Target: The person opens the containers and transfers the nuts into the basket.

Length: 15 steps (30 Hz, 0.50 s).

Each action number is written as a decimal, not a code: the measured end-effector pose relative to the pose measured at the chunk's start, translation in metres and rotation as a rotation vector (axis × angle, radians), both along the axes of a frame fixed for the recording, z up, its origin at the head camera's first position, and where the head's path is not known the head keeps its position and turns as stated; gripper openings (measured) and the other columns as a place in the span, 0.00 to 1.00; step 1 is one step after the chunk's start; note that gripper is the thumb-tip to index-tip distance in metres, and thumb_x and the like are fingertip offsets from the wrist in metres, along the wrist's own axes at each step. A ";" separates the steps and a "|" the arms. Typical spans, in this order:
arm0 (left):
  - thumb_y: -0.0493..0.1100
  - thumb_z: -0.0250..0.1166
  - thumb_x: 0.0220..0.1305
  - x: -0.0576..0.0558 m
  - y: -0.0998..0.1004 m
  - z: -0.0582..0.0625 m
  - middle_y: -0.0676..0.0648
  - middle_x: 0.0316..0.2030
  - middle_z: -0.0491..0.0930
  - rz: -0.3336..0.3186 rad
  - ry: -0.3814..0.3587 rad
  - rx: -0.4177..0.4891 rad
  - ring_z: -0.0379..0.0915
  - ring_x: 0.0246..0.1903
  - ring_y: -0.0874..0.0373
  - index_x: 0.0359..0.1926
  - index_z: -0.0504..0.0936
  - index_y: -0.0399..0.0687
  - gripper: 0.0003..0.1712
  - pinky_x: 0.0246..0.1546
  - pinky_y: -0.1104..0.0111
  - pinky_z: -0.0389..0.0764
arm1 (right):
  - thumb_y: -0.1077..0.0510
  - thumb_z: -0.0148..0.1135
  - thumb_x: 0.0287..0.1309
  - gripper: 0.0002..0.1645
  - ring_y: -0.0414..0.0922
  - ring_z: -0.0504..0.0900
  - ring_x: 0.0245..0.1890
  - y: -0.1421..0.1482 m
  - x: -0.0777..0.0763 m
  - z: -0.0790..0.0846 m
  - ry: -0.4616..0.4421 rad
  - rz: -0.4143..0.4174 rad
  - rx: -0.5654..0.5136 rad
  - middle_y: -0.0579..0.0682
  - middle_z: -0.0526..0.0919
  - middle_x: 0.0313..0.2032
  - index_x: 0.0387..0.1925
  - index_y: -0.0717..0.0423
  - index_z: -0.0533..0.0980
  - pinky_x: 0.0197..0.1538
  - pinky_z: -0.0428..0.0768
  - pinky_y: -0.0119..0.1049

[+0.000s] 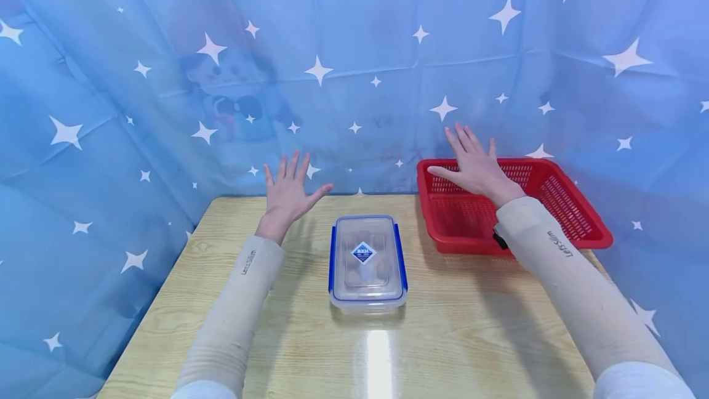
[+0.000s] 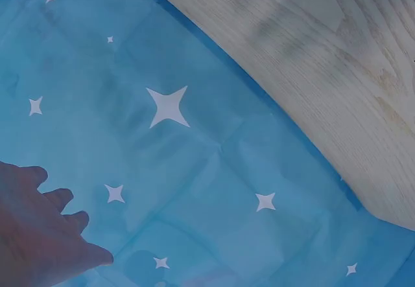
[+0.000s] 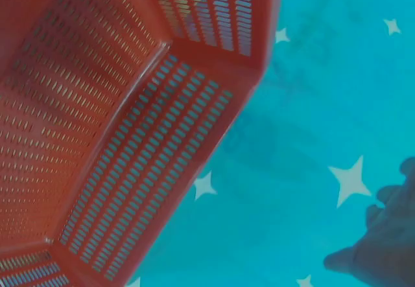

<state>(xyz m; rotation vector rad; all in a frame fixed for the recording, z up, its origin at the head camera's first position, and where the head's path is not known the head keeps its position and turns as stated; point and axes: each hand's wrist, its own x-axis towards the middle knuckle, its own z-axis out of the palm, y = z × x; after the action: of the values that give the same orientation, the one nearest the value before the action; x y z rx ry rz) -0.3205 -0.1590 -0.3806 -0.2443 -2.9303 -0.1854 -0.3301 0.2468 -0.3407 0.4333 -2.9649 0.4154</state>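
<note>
A clear plastic food container [image 1: 376, 266] with blue side clips and a blue diamond label lies on the table between the hands, its lid on. To its left, my left hand [image 1: 288, 193] is raised with fingers spread, touching nothing; the left wrist view catches part of that hand [image 2: 39, 232] at its lower left edge. My right hand [image 1: 473, 165], fingers also spread, hovers over the red plastic basket [image 1: 454, 242] and holds nothing. In the right wrist view the basket's slotted wall [image 3: 149, 164] fills the left, and the hand [image 3: 382, 241] shows at lower right.
A light wooden table [image 1: 310, 350] bears the container and the basket, which stands at the back right. Behind and around it hangs a blue curtain [image 1: 365, 103] with white stars. The table's back edge meets the curtain.
</note>
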 end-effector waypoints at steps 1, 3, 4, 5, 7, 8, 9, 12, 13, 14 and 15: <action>0.87 0.36 0.57 0.002 0.000 -0.001 0.48 0.81 0.33 -0.003 -0.005 0.007 0.27 0.80 0.44 0.80 0.33 0.62 0.60 0.76 0.37 0.26 | 0.25 0.52 0.59 0.64 0.60 0.31 0.80 -0.001 0.001 -0.001 0.000 0.003 0.001 0.57 0.30 0.80 0.79 0.45 0.30 0.70 0.26 0.77; 0.87 0.36 0.56 0.005 0.000 -0.002 0.47 0.81 0.35 -0.013 -0.012 0.024 0.29 0.80 0.44 0.80 0.33 0.62 0.61 0.77 0.38 0.25 | 0.24 0.52 0.59 0.64 0.60 0.31 0.80 -0.004 0.003 -0.002 0.002 0.011 0.000 0.57 0.30 0.80 0.79 0.45 0.30 0.71 0.27 0.77; 0.88 0.36 0.56 0.006 0.000 -0.003 0.47 0.81 0.35 -0.018 -0.017 0.032 0.29 0.80 0.44 0.80 0.34 0.62 0.61 0.77 0.39 0.25 | 0.24 0.52 0.59 0.64 0.61 0.31 0.80 -0.005 0.003 -0.004 0.003 0.016 0.001 0.57 0.30 0.80 0.79 0.45 0.31 0.71 0.28 0.77; 0.88 0.36 0.56 0.008 0.000 -0.004 0.47 0.81 0.36 -0.021 -0.018 0.032 0.31 0.80 0.44 0.80 0.34 0.62 0.61 0.77 0.39 0.26 | 0.24 0.52 0.60 0.63 0.61 0.31 0.80 -0.006 0.004 -0.005 0.001 0.020 0.002 0.57 0.30 0.80 0.79 0.46 0.31 0.71 0.29 0.77; 0.87 0.37 0.56 0.010 0.000 -0.005 0.47 0.81 0.37 -0.024 -0.022 0.029 0.32 0.80 0.44 0.80 0.34 0.61 0.61 0.78 0.40 0.28 | 0.26 0.53 0.60 0.63 0.61 0.32 0.80 -0.009 0.006 -0.007 -0.003 0.027 -0.007 0.57 0.31 0.80 0.80 0.46 0.31 0.72 0.30 0.77; 0.87 0.37 0.57 0.012 0.000 -0.006 0.46 0.81 0.38 -0.030 -0.023 0.027 0.33 0.80 0.44 0.80 0.35 0.61 0.60 0.78 0.41 0.29 | 0.26 0.54 0.60 0.63 0.61 0.32 0.80 -0.010 0.007 -0.007 -0.007 0.030 -0.009 0.57 0.31 0.80 0.80 0.46 0.32 0.72 0.31 0.77; 0.86 0.38 0.58 0.013 0.001 -0.007 0.47 0.81 0.38 -0.033 -0.025 0.025 0.33 0.80 0.44 0.80 0.35 0.61 0.60 0.79 0.41 0.30 | 0.27 0.54 0.60 0.63 0.61 0.33 0.80 -0.011 0.008 -0.008 -0.012 0.033 -0.011 0.57 0.31 0.80 0.80 0.46 0.32 0.72 0.32 0.76; 0.85 0.40 0.59 0.018 0.002 -0.009 0.47 0.81 0.39 -0.043 -0.033 0.025 0.34 0.80 0.45 0.80 0.37 0.59 0.59 0.79 0.42 0.31 | 0.31 0.57 0.62 0.62 0.60 0.34 0.80 -0.016 0.012 -0.011 -0.022 0.050 -0.027 0.57 0.33 0.80 0.80 0.47 0.33 0.73 0.33 0.75; 0.84 0.40 0.60 0.020 0.002 -0.009 0.47 0.81 0.41 -0.047 -0.036 0.026 0.35 0.80 0.46 0.80 0.38 0.59 0.59 0.79 0.43 0.31 | 0.33 0.58 0.62 0.61 0.60 0.34 0.80 -0.018 0.013 -0.011 -0.022 0.057 -0.031 0.58 0.34 0.80 0.80 0.48 0.33 0.74 0.33 0.74; 0.84 0.40 0.60 0.022 0.002 -0.010 0.47 0.81 0.42 -0.052 -0.039 0.028 0.35 0.80 0.46 0.80 0.38 0.59 0.59 0.79 0.43 0.31 | 0.34 0.58 0.63 0.60 0.60 0.34 0.80 -0.020 0.013 -0.012 -0.021 0.062 -0.031 0.58 0.34 0.80 0.80 0.48 0.34 0.74 0.34 0.74; 0.84 0.41 0.60 0.024 0.003 -0.011 0.47 0.80 0.43 -0.055 -0.041 0.029 0.36 0.80 0.46 0.80 0.38 0.59 0.59 0.79 0.43 0.31 | 0.35 0.58 0.64 0.59 0.60 0.35 0.80 -0.023 0.014 -0.013 -0.021 0.068 -0.033 0.58 0.35 0.80 0.80 0.49 0.34 0.75 0.35 0.73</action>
<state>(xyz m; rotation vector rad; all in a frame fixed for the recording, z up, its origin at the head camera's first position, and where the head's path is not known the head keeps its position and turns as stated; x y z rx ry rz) -0.2966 -0.1558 -0.3916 -0.3212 -2.9611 -0.2443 -0.3157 0.2243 -0.3535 0.5313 -2.9652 0.4783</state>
